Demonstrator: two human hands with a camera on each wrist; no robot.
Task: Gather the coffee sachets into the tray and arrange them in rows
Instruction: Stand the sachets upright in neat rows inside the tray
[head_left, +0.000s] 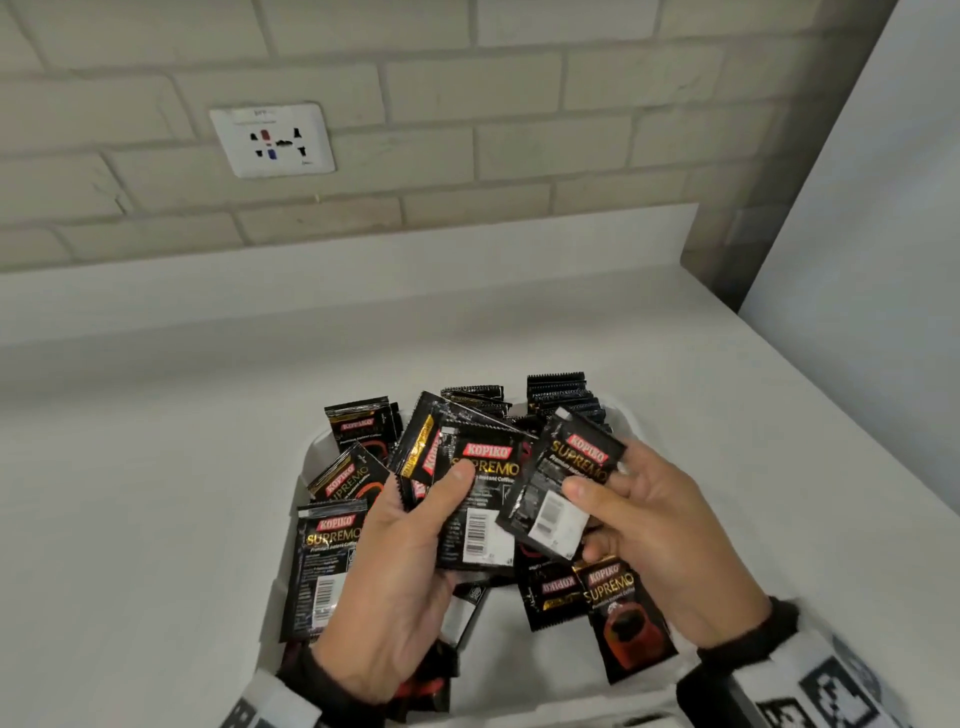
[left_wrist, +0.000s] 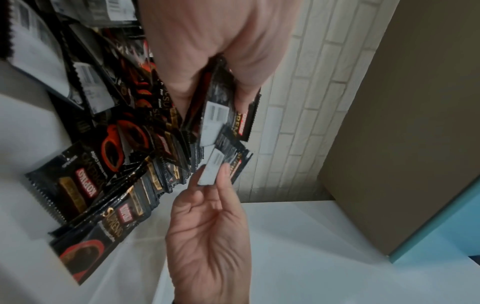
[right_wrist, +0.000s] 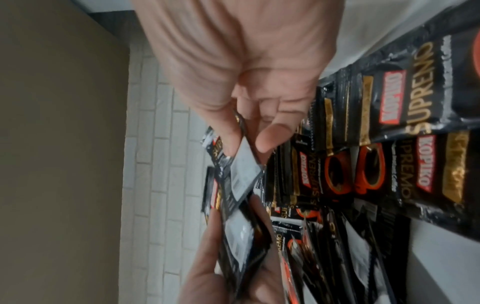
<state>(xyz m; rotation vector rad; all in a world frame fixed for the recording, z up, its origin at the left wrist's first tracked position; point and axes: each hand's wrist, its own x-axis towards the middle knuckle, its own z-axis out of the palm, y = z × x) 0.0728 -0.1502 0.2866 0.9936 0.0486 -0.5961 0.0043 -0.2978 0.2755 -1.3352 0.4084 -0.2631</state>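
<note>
A small stack of sachets (head_left: 475, 512) is gripped in the left hand (head_left: 395, 587), thumb pressed across the top face, while a single sachet (head_left: 563, 486) is pinched by its lower part between thumb and fingers of the right hand (head_left: 670, 545). Both are held above the white tray (head_left: 311, 457), which sits on the white counter (head_left: 156, 467). The remaining sachets are seen lying loose and overlapping in the tray at mixed angles; an upright packed row (head_left: 561, 397) appears to have been started at the far right corner. Gathering looks largely done, since none are seen out on the counter, and the step in hand is judged to be collecting and squaring a handful for rowing. The single sachet is tilted against the stack, so it would need to be turned to match, laid on top and its edges aligned before the bundle is stood beside the started row. A loose thumb hold could let the slick packets fan out and slip.
</note>
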